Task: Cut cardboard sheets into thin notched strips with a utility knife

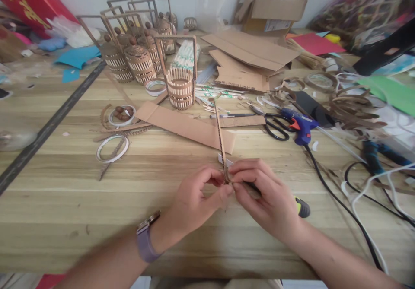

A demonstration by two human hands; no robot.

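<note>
A narrow brown cardboard strip (219,138) stands on edge in front of me, pointing away across the wooden table. My left hand (202,194) pinches its near end between thumb and fingers. On the right side of that same end, the thumb and fingers of my right hand (262,189) are pressed together on the strip. The fingertips nearly meet and hide how the end is shaped. Under my right hand lies a cutter (302,207), its yellow and black end showing. A wide cardboard piece (188,127) lies flat beyond my hands.
Stick-and-cardboard lanterns (139,62) with tall handles stand at the back left; one basket (180,88) is nearer. Tape rolls (112,148) lie left. Black scissors (277,127), a blue glue gun (303,127), its cable and cardboard scraps (350,103) lie right.
</note>
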